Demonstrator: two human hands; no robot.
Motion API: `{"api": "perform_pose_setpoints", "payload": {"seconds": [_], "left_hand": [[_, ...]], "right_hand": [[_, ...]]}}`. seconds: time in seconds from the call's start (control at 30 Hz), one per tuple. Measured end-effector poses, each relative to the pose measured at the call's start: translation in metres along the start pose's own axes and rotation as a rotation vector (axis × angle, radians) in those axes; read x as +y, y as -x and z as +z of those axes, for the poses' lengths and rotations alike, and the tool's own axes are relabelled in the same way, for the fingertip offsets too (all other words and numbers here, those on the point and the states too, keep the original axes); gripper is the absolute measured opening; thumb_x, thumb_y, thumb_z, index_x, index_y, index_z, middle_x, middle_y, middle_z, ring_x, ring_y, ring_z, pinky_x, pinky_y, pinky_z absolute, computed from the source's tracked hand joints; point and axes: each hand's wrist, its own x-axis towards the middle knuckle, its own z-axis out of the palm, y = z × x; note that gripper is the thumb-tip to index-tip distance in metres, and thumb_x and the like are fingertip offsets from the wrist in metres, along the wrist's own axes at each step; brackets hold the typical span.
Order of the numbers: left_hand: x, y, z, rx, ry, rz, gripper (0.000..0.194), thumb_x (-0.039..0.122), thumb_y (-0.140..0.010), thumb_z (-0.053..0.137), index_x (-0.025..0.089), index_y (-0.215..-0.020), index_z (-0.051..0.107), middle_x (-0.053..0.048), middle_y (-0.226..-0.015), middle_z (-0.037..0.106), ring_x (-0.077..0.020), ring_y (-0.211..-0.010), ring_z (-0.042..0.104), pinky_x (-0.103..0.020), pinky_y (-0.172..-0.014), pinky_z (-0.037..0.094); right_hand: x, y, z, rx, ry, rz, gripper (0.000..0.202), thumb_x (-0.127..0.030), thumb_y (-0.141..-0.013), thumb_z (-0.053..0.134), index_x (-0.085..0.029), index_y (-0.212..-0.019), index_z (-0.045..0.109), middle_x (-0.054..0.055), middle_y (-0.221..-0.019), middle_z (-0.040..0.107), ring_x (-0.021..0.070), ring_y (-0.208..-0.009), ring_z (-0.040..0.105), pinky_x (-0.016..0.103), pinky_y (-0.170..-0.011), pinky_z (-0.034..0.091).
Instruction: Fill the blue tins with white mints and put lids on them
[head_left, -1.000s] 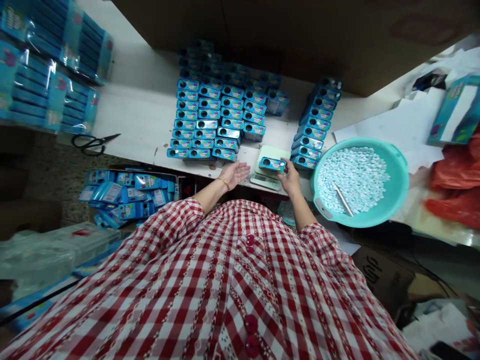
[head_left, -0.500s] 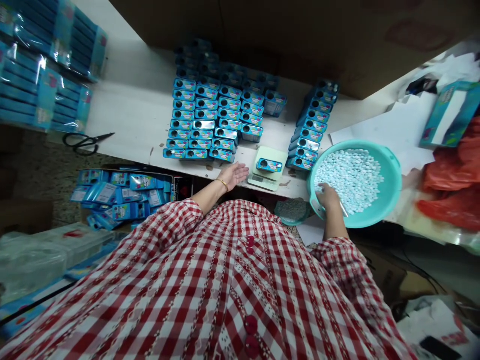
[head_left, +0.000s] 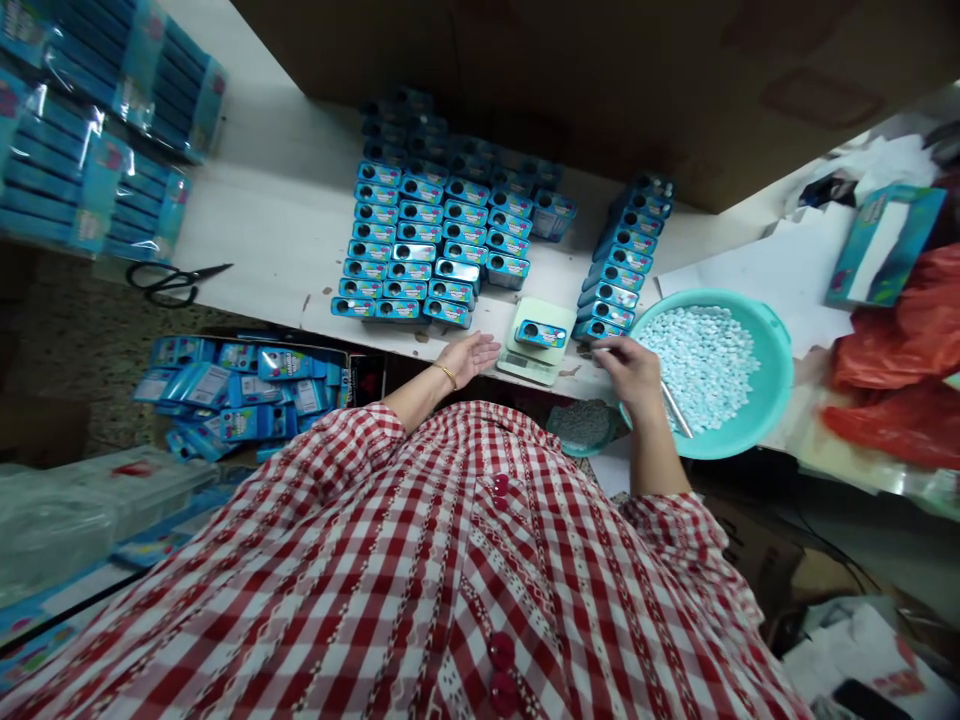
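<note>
At far left, black scissors [head_left: 172, 284] lie at the edge of the white worktop [head_left: 274, 220]. Next come rows of blue tins [head_left: 405, 270]. In front of them the left hand [head_left: 466, 360] rests palm up, fingers spread, holding nothing. Just beside it, a single blue tin [head_left: 541, 335] sits on the pale scale [head_left: 526, 373]. Further right, the right hand [head_left: 632, 375] hovers, fingertips drawn together; I cannot tell whether they pinch a pellet. Its wrist is beside the turquoise basin [head_left: 774, 385] of pale pellets [head_left: 709, 365].
</note>
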Motion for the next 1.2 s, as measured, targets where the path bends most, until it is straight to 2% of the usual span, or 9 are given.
{"api": "perform_pose_setpoints", "payload": {"seconds": [0.07, 0.13, 0.27, 0.47, 0.6, 0.7, 0.87, 1.0, 1.2], "left_hand": [[-0.001, 0.001, 0.001, -0.015, -0.002, 0.006, 0.028, 0.034, -0.088, 0.048, 0.013, -0.099, 0.063, -0.015, -0.108, 0.067, -0.0225, -0.103, 0.063, -0.036, -0.094, 0.046], [0.000, 0.003, -0.001, -0.019, 0.003, 0.016, 0.028, 0.034, -0.087, 0.049, 0.013, -0.099, 0.063, -0.015, -0.108, 0.067, -0.0225, -0.102, 0.063, -0.036, -0.093, 0.046], [0.000, 0.007, -0.010, 0.003, 0.021, 0.030, 0.027, 0.033, -0.088, 0.048, 0.012, -0.097, 0.062, -0.016, -0.109, 0.066, -0.0218, -0.100, 0.063, -0.035, -0.092, 0.046], [-0.003, 0.009, -0.019, 0.023, 0.037, 0.005, 0.025, 0.033, -0.088, 0.048, 0.014, -0.094, 0.062, -0.015, -0.106, 0.067, -0.0220, -0.101, 0.062, -0.034, -0.090, 0.046], [-0.002, 0.009, -0.019, 0.021, 0.047, 0.008, 0.023, 0.031, -0.088, 0.048, 0.013, -0.089, 0.063, -0.014, -0.099, 0.068, -0.0218, -0.096, 0.063, -0.034, -0.089, 0.046], [-0.002, 0.008, -0.020, 0.024, 0.049, 0.009, 0.022, 0.030, -0.088, 0.048, 0.013, -0.086, 0.063, -0.013, -0.094, 0.068, -0.0203, -0.090, 0.064, -0.033, -0.087, 0.046], [-0.002, 0.007, -0.020, 0.020, 0.042, 0.009, 0.022, 0.030, -0.088, 0.049, 0.013, -0.085, 0.062, -0.011, -0.088, 0.068, -0.0174, -0.079, 0.064, -0.032, -0.083, 0.047], [-0.001, 0.008, -0.021, 0.027, 0.047, 0.015, 0.021, 0.029, -0.088, 0.048, 0.013, -0.085, 0.062, -0.011, -0.088, 0.068, -0.0175, -0.080, 0.064, -0.032, -0.084, 0.047], [-0.004, 0.006, -0.026, 0.046, 0.039, 0.005, 0.021, 0.030, -0.088, 0.049, 0.014, -0.090, 0.063, -0.011, -0.092, 0.069, -0.0177, -0.085, 0.064, -0.032, -0.084, 0.047]], "right_hand": [[-0.030, -0.011, 0.034, -0.096, 0.104, -0.199, 0.014, -0.029, -0.079, 0.057, -0.020, -0.083, 0.067, 0.004, -0.087, 0.068, 0.0174, -0.082, 0.063, 0.033, -0.078, 0.050], [-0.045, -0.019, 0.062, -0.173, 0.222, -0.299, 0.016, -0.023, -0.083, 0.052, -0.020, -0.088, 0.067, 0.005, -0.090, 0.068, 0.0178, -0.087, 0.062, 0.032, -0.082, 0.049], [-0.044, -0.028, 0.086, -0.250, 0.435, -0.332, 0.021, -0.016, -0.084, 0.049, -0.019, -0.094, 0.067, 0.007, -0.095, 0.067, 0.0197, -0.091, 0.060, 0.031, -0.081, 0.048], [-0.037, -0.026, 0.078, -0.159, 0.435, -0.396, 0.026, -0.018, -0.086, 0.047, -0.020, -0.104, 0.065, 0.008, -0.102, 0.065, 0.0197, -0.095, 0.060, 0.032, -0.084, 0.048], [-0.026, -0.021, 0.060, 0.026, 0.380, -0.364, 0.022, -0.020, -0.087, 0.046, -0.021, -0.099, 0.065, 0.006, -0.095, 0.066, 0.0193, -0.089, 0.061, 0.034, -0.083, 0.049], [-0.013, -0.016, 0.047, 0.117, 0.464, -0.311, 0.021, -0.021, -0.088, 0.046, -0.020, -0.093, 0.066, 0.007, -0.088, 0.066, 0.0206, -0.087, 0.059, 0.035, -0.082, 0.047], [-0.010, -0.014, 0.050, -0.012, 0.676, -0.316, 0.023, -0.027, -0.089, 0.046, -0.018, -0.095, 0.067, 0.009, -0.095, 0.063, 0.0232, -0.091, 0.053, 0.036, -0.081, 0.043], [-0.015, -0.018, 0.057, -0.052, 0.779, -0.318, 0.025, -0.026, -0.090, 0.045, -0.017, -0.092, 0.068, 0.010, -0.093, 0.061, 0.0233, -0.088, 0.050, 0.035, -0.076, 0.042], [-0.026, -0.026, 0.068, -0.070, 0.671, -0.406, 0.023, -0.029, -0.089, 0.048, -0.017, -0.094, 0.068, 0.009, -0.091, 0.060, 0.0221, -0.088, 0.051, 0.034, -0.078, 0.042]]}}
